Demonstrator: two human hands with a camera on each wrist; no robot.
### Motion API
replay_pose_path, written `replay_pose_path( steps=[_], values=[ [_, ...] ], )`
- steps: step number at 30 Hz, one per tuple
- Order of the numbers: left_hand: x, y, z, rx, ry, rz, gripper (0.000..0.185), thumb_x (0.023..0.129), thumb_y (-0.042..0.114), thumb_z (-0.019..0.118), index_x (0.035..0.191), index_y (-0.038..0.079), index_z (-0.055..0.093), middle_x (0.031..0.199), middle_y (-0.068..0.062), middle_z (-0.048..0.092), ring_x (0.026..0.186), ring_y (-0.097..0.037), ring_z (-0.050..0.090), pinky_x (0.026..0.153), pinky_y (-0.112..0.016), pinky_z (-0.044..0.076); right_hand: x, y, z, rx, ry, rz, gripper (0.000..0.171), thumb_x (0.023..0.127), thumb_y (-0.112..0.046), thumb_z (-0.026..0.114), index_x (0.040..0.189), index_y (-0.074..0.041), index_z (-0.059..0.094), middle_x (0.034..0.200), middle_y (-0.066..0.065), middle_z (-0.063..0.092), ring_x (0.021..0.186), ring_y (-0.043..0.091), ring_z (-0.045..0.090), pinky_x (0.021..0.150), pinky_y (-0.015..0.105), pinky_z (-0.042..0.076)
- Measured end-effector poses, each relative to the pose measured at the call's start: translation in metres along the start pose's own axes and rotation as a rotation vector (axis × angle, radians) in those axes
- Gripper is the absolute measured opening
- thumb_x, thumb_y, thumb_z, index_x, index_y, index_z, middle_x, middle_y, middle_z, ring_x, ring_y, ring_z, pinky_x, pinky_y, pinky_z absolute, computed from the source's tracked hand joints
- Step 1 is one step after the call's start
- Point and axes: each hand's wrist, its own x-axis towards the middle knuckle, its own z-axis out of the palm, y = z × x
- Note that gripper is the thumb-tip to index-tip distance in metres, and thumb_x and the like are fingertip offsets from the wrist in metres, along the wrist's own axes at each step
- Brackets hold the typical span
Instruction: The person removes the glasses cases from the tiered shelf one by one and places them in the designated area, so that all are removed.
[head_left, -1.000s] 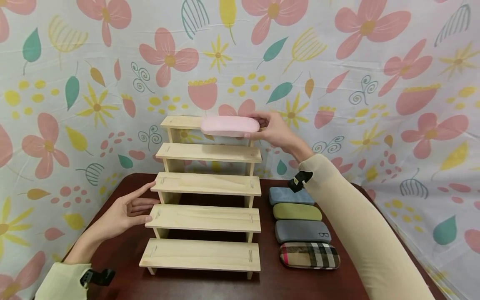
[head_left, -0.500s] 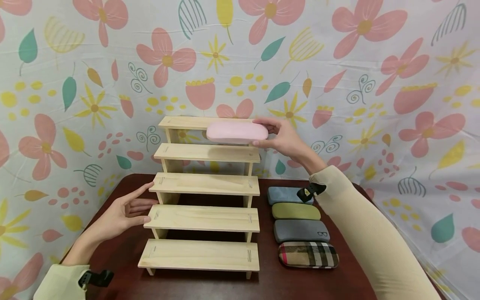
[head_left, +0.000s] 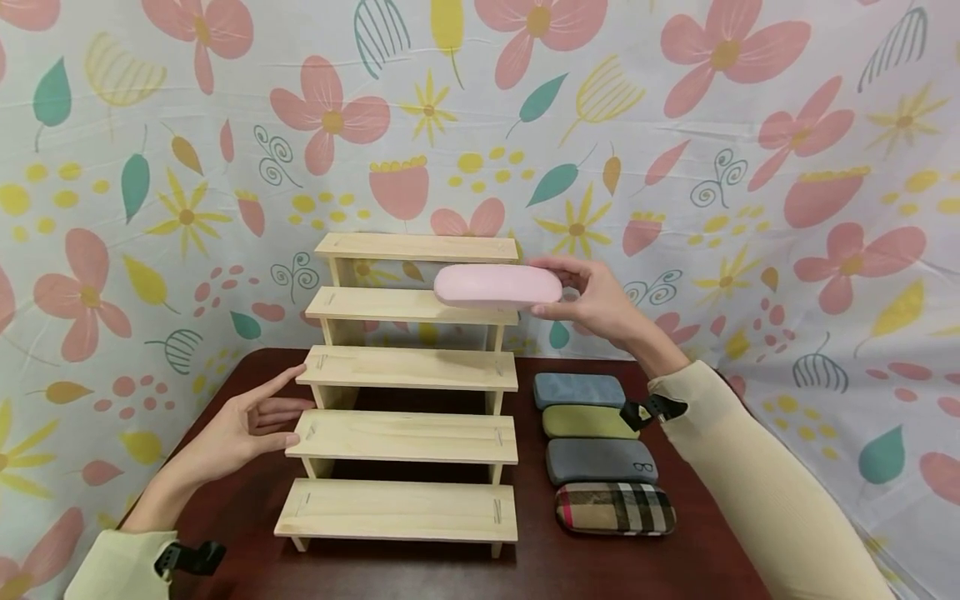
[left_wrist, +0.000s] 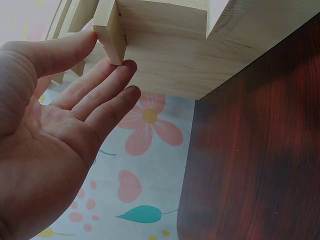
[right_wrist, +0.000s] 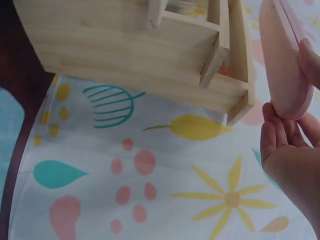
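A pink glasses case (head_left: 497,285) is held by its right end in my right hand (head_left: 592,296), up in front of the top two tiers of a five-step wooden display stand (head_left: 405,436). In the right wrist view, the case (right_wrist: 284,62) is tilted in the image, with the fingertips around its lower end. My left hand (head_left: 243,429) is at the stand's left side, fingers fairly straight. Its thumb touches the end of the second step from the bottom and its index finger reaches the middle step. The left wrist view shows the fingertips (left_wrist: 131,67) against a board end.
Right of the stand, a column of glasses cases lies on the dark red table (head_left: 600,567): blue (head_left: 577,390), olive green (head_left: 581,422), grey (head_left: 600,462) and plaid (head_left: 615,508). A floral cloth (head_left: 480,108) hangs behind and around the sides.
My right hand has brought the pink case down and to the right, away from the top tier and nearer to me. The left hand has stayed at the stand's side.
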Motion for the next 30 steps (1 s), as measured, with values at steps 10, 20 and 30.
replay_pose_path(
  steps=[10,20,30],
  values=[
    [0.0,0.0,0.0,0.004,0.003,-0.007,0.087,0.082,0.005,0.074,0.152,0.02,0.025,0.124,-0.02,0.058,0.113,-0.033,0.058,0.082,-0.036,0.053,-0.025,0.039,-0.014,0.019,0.001,-0.018,0.057,0.077,-0.01,0.081,0.129,-0.012,0.059,0.127,0.005,0.057,0.107,0.023,0.055,0.079,0.029,0.047],
    [0.0,-0.001,0.0,0.005,0.003,0.009,0.087,0.082,0.006,0.074,0.152,0.018,0.024,0.125,-0.022,0.057,0.114,-0.033,0.056,0.085,-0.03,0.051,-0.06,0.052,-0.023,0.013,0.005,-0.008,0.056,0.077,-0.007,0.08,0.128,-0.01,0.059,0.125,0.008,0.056,0.104,0.025,0.054,0.079,0.027,0.047],
    [0.0,0.001,0.001,-0.007,-0.005,0.009,0.088,0.082,0.004,0.074,0.153,0.018,0.023,0.125,-0.023,0.057,0.114,-0.034,0.056,0.081,-0.037,0.053,-0.094,0.068,-0.037,0.024,0.011,0.068,0.059,0.079,-0.009,0.079,0.133,-0.011,0.054,0.129,0.009,0.054,0.105,0.026,0.055,0.074,0.03,0.052]
  ],
)
